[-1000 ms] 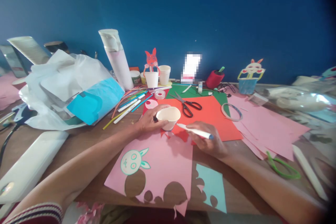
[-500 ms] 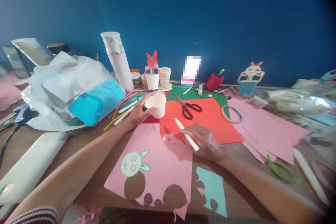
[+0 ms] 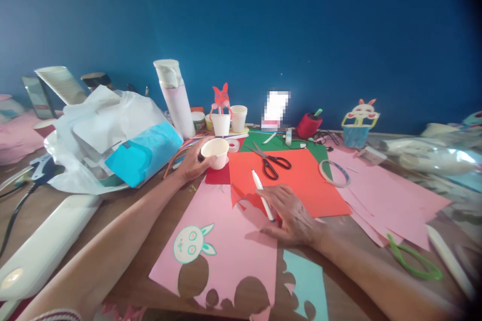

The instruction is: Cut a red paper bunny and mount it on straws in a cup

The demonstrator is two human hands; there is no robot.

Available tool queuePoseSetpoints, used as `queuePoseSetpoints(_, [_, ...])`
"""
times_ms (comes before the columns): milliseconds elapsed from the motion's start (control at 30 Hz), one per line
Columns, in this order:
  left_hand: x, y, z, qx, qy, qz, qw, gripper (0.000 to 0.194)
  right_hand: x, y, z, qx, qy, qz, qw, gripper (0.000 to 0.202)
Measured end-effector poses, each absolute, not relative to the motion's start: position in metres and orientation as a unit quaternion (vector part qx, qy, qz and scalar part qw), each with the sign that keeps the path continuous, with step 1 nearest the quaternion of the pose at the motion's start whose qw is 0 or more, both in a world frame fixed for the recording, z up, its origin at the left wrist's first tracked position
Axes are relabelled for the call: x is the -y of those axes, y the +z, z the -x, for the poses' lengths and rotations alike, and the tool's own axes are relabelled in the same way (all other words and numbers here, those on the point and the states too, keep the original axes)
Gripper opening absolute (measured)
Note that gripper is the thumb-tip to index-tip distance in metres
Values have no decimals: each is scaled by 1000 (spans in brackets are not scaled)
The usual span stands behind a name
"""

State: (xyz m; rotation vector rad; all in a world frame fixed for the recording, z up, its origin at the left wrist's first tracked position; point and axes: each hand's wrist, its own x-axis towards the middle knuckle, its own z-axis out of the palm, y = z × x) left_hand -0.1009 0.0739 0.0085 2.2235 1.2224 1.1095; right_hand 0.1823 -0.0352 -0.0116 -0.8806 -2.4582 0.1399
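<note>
My left hand (image 3: 194, 160) grips a white paper cup (image 3: 215, 154) by its side, fingers behind it and thumb on its front. My right hand (image 3: 291, 213) rests palm down over the orange paper (image 3: 293, 175), with its thumb stretched away from the fingers. A white marker (image 3: 263, 195) lies at those fingertips, touched by them but not clasped. Black-handled scissors (image 3: 271, 161) lie partly spread on the orange sheet. On the pink paper (image 3: 233, 241), which has round holes cut in it, lies a rabbit-face cutout (image 3: 193, 243) outlined in green.
A tape roll (image 3: 233, 145) lies beside the cup. Behind stand a red paper figure in a cup (image 3: 220, 124), a tall white flask (image 3: 176, 100) and a blue cup with a rabbit (image 3: 356, 135). A plastic bag (image 3: 83, 145) fills the left; pink sheets (image 3: 387, 195) lie right.
The cup in my left hand has moved slightly left, away from the orange paper. My right thumb has come away from the marker, and the fingers have flattened. The view has tilted up a little.
</note>
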Motion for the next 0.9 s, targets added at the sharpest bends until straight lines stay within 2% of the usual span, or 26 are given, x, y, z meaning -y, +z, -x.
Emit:
queuePoseSetpoints(433, [-79,3,107,-460,363,-782,212,63,33,-15,-196,894,47,336,293,48])
queuePoseSetpoints(700, [-82,4,113,-445,360,-795,200,76,31,-16,-195,870,66,382,304,41])
queuePoseSetpoints(900, [-79,14,113,-452,357,-799,173,59,30,-17,-194,867,65,390,302,37])
